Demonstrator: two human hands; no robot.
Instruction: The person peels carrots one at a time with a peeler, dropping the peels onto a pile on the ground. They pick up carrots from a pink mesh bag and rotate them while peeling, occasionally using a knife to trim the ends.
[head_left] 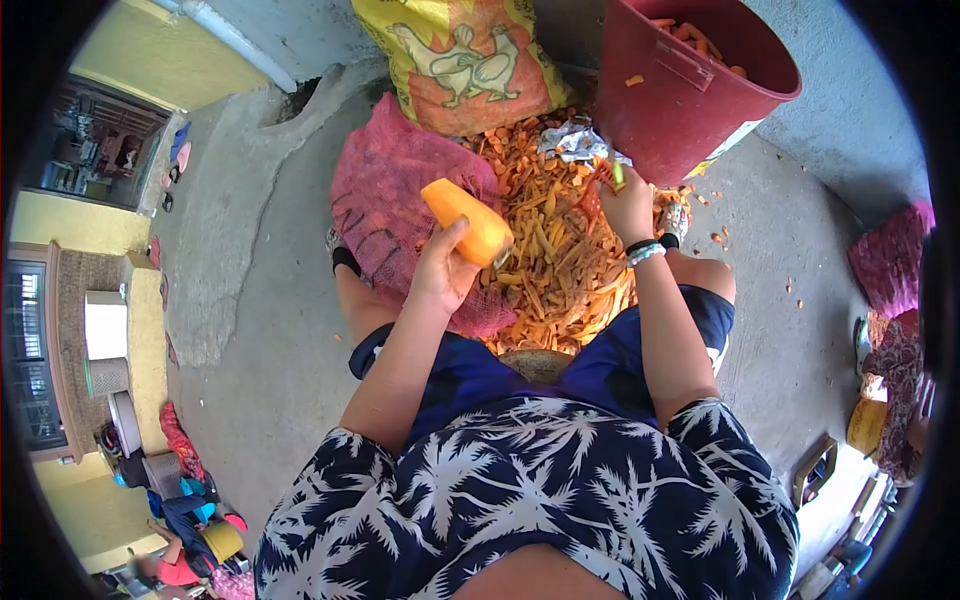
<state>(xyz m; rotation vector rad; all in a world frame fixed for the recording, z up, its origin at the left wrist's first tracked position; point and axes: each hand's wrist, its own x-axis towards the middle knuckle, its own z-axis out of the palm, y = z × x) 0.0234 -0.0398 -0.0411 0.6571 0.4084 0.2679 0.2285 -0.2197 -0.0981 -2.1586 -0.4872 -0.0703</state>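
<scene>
My left hand [450, 268] is wrapped around a thick, smooth peeled carrot [465, 220], tilted above the pink mesh sack. Off to the right, my right hand [628, 208] is closed on a small tool with a yellow-green part [618, 176]; its blade or tip cannot be made out. Under and between both hands lies a large heap of orange peelings and pieces [550, 250]. A full pink mesh sack [400, 190] leans against the heap on the left.
A tall red bin [670, 95] with carrots in it stands beyond my right hand. Behind the heap is a yellow-and-orange sack printed with chickens [470, 60]. Silvery crumpled wrapping [578, 142] lies on the peelings. Other people sit at the lower left and right edges.
</scene>
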